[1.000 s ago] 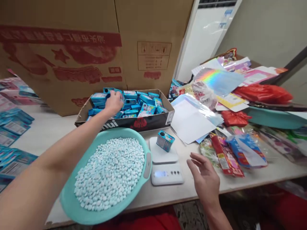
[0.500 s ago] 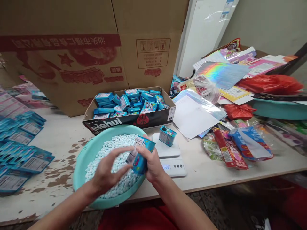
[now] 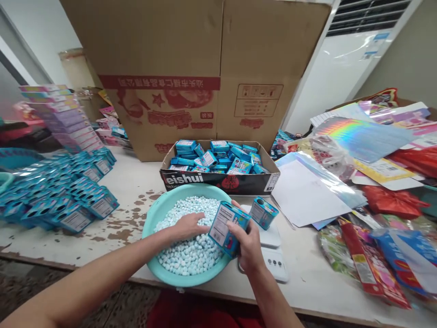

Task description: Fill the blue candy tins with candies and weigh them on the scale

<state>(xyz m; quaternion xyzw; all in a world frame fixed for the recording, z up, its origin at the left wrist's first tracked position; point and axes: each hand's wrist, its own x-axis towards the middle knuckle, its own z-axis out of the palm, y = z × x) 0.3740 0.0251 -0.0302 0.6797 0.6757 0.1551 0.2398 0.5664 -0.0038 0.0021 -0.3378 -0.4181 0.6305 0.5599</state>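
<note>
My right hand grips a small blue candy box tilted over the right side of a mint-green basin. Its white label panel faces me. My left hand reaches down onto the pale, pebble-like candies in that basin, fingers apart, the tips partly hidden. Just right of the held box, another blue box with a round hole in its top stands on a white kitchen scale. My right hand and the box cover part of the scale, its display included.
Behind the basin, a black-sided carton holds several blue boxes. A large cardboard box stands behind it. Rows of blue boxes with holes fill the left side. At right lie white sheets, a red bag and packaged sweets.
My left hand has left the blue box and dropped onto the candies. My right hand still holds the box, now with its label towards me. The view has swung left.
</note>
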